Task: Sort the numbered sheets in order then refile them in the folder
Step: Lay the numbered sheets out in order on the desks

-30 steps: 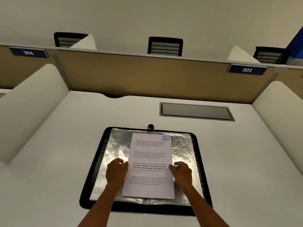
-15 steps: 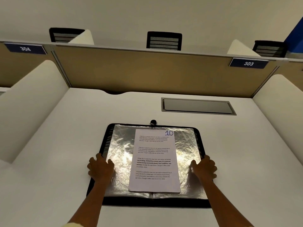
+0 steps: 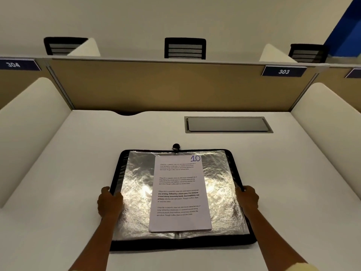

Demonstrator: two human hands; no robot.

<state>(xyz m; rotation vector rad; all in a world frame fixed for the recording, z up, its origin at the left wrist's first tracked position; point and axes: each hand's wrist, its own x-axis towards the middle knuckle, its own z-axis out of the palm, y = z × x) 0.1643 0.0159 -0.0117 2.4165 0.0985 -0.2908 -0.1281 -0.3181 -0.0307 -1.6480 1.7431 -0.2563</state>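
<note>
The left hand [image 3: 109,202] grips the left edge of the open zip folder [image 3: 181,243], its fingers curled over the black border onto the silvery lining, and the right hand [image 3: 247,198] grips the right edge in the same way, fingers wrapped round the rim. Both forearms reach in from the bottom of the view. The folder lies flat and opened out on the white desk [image 3: 78,163], its crinkled reflective interior catching two bright glares, with a small black zip pull [image 3: 176,146] at the middle of its far edge. On the lining, roughly over the centre fold, lies the top sheet [image 3: 179,194], printed with four short blocks of text and marked with a handwritten blue 10 in its upper right corner (whether more sheets lie under it cannot be told). Farther back a grey rectangular hatch [image 3: 227,124] is set into the desk. A tan partition [image 3: 156,85] closes the carrel, bearing plates numbered 303 [image 3: 283,71] and 304 [image 3: 13,64], and black chair backs [image 3: 185,48] show beyond it.
</note>
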